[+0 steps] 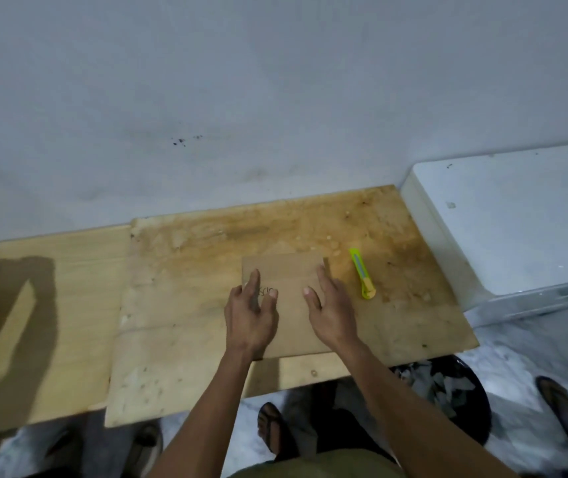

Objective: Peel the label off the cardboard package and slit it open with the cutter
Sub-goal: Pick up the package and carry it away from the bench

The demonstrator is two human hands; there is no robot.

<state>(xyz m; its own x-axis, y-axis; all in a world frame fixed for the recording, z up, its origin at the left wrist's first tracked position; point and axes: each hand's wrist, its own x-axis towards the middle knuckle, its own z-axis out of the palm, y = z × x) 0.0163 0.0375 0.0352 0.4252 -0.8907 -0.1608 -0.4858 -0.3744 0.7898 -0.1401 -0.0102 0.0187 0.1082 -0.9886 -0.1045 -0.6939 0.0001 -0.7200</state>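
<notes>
A flat brown cardboard package (287, 270) lies on the stained plywood board (206, 257) in the middle of the table. Dark handwriting (267, 290) shows on its top between my hands. My left hand (251, 313) rests on the package's left part with straight fingers. My right hand (331, 308) lies along its right edge, fingers straight and the thumb spread inward. A yellow-green cutter (362, 277) lies on the board just right of the package, apart from both hands. I cannot make out a label.
A white appliance (503, 219) stands at the right end of the table against the wall. A wooden block (0, 336) sits at the left. Below the table edge are a black bin (448, 391) with scraps and feet in sandals.
</notes>
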